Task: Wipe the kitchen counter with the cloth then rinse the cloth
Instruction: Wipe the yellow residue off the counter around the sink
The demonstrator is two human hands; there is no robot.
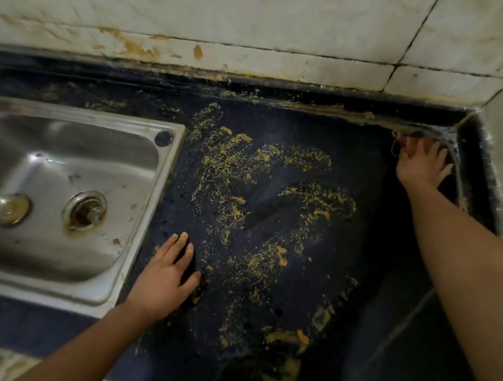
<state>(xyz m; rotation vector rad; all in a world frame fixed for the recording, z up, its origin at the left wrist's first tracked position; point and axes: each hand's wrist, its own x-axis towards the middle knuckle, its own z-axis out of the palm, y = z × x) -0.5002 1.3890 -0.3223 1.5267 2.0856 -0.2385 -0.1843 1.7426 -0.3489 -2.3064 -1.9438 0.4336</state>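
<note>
Head view: dark blue kitchen counter [374, 222] lying smeared with yellow streaky residue [232, 173], stainless steel sink [137, 201] adjoining on left. Left hand [163, 280] pressing flat beside sink rim, fingers straight. Right hand [421, 166] reaching into far right corner, fingers spread; cloth too dark to make out.

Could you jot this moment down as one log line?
left hand flat on counter by sink | right hand spread in far corner | yellow smears across counter

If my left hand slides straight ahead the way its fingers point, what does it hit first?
Likely the yellow smears on the counter, just beyond the left hand, before the wall.
</note>
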